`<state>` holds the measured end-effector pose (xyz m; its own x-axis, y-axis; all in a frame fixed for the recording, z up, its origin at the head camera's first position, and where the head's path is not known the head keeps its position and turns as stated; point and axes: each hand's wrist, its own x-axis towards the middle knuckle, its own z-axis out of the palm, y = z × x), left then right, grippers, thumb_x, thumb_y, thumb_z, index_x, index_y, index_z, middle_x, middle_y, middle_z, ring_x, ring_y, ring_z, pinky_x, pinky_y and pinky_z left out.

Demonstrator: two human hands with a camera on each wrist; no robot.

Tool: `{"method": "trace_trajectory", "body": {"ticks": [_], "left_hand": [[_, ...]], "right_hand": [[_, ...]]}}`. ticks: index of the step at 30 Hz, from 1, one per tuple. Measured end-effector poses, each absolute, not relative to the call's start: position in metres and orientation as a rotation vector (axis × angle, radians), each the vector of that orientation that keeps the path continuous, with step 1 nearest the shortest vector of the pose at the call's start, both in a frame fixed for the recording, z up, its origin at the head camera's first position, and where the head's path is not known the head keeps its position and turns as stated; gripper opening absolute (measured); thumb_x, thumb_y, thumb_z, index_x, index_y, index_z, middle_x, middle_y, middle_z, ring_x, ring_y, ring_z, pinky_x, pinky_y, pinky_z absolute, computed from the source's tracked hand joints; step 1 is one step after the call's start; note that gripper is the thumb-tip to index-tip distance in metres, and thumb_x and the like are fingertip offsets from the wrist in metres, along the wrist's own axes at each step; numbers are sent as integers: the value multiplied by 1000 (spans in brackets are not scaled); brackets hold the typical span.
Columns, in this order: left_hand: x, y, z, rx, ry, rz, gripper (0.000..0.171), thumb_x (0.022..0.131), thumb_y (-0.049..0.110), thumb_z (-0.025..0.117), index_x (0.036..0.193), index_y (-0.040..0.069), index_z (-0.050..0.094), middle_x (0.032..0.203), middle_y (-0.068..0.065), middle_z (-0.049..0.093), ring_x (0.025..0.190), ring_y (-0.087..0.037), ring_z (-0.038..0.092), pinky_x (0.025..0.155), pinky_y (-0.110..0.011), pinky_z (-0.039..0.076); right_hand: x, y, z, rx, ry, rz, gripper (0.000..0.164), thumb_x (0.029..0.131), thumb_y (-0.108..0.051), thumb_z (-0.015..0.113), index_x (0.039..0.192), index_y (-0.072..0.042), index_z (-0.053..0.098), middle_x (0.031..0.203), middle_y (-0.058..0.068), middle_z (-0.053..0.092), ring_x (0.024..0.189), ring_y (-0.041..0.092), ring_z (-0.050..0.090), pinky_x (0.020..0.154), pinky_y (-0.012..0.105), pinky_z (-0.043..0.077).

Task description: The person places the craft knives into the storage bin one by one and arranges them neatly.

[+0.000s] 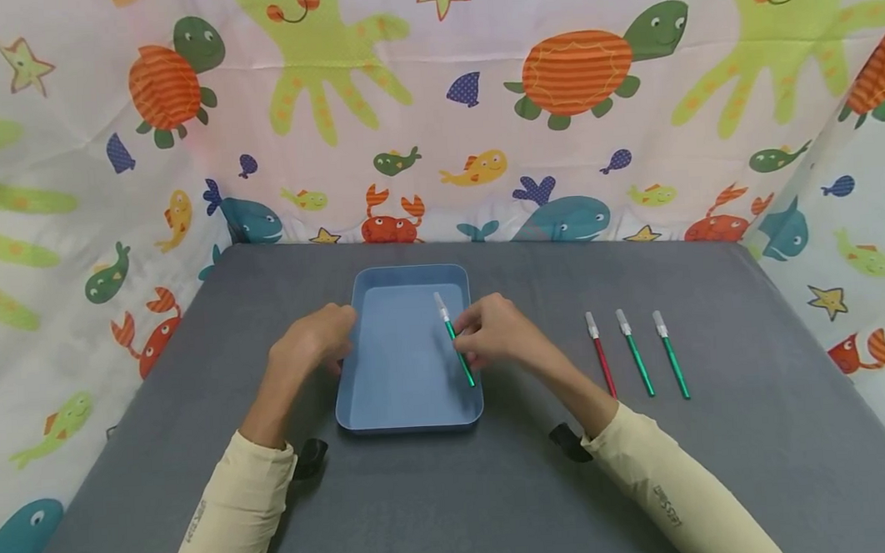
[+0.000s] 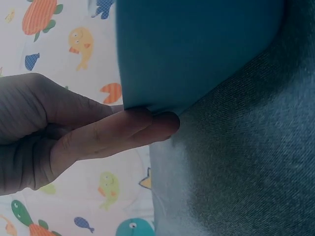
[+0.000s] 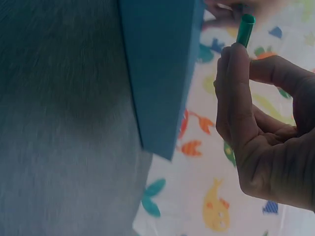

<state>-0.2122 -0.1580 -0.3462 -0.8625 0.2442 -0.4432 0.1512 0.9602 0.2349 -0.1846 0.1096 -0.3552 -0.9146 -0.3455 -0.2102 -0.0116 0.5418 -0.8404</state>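
A shallow blue tray (image 1: 401, 354) lies on the grey table, a little left of centre. My left hand (image 1: 315, 337) pinches its left rim; the left wrist view shows the thumb and fingers on either side of the tray wall (image 2: 197, 49). Between the thumb and fingers of my right hand (image 1: 494, 331) is a slim green pen-like tool (image 1: 459, 355) with a whitish cap. It is held over the tray's right side, cap pointing away from me. In the right wrist view its shiny green end (image 3: 246, 29) sticks out past the fingertips.
Right of the tray lie a red pen-like tool (image 1: 603, 360) and two green ones (image 1: 638, 358), all with whitish caps pointing away. A patterned cloth (image 1: 420, 144) hangs behind and along both sides of the table (image 1: 455, 510).
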Motion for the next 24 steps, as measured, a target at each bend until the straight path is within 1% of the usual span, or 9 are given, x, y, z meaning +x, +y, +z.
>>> {"method": "trace_trajectory", "body": {"ticks": [5,9,13,16,19,21,24], "left_hand": [[-213,-159,-344,279,2617,250,33,100,-1,61,132,-7,58,113,-23,70,82,-22,71,71,-33,58],[-213,-160,-343,284,2615,233,32,100,0,62,131,-6,59,110,-21,70,84,-22,69,72,-34,61],[-214,-160,-343,284,2604,240,33,100,-1,61,133,-6,58,109,-20,71,82,-21,70,73,-34,62],[-216,-160,-343,301,2590,238,32,101,0,62,132,-6,59,106,-18,72,80,-19,71,72,-34,62],[-217,-160,-343,321,2577,234,28,101,1,62,128,-7,60,102,-17,72,78,-18,71,70,-32,60],[-218,-161,-343,321,2571,240,27,101,2,62,127,-7,60,102,-17,72,77,-17,72,68,-31,59],[-219,-161,-344,316,2566,247,28,101,2,62,128,-8,59,103,-19,71,76,-17,72,68,-30,58]], "right_hand": [[-190,82,-361,-257,2358,-1368,24,90,-2,66,109,10,74,72,11,70,60,16,68,66,36,64],[-193,60,-364,-228,2312,-1392,21,92,-4,68,107,9,76,70,11,70,61,16,68,67,37,64],[-195,40,-372,-192,2282,-1393,17,91,-4,71,102,7,78,69,12,72,58,15,68,65,36,63],[-194,25,-378,-165,2279,-1370,14,91,-4,72,98,6,79,68,13,72,55,15,68,63,35,63],[-192,13,-384,-137,2269,-1341,13,90,-3,72,98,5,79,67,12,72,53,15,68,60,33,62],[-190,5,-388,-133,2248,-1343,12,91,-2,71,98,5,78,66,12,71,53,15,67,59,32,62],[-186,-5,-393,-140,2213,-1367,10,91,0,70,94,7,77,65,13,69,51,16,66,59,33,62]]}}
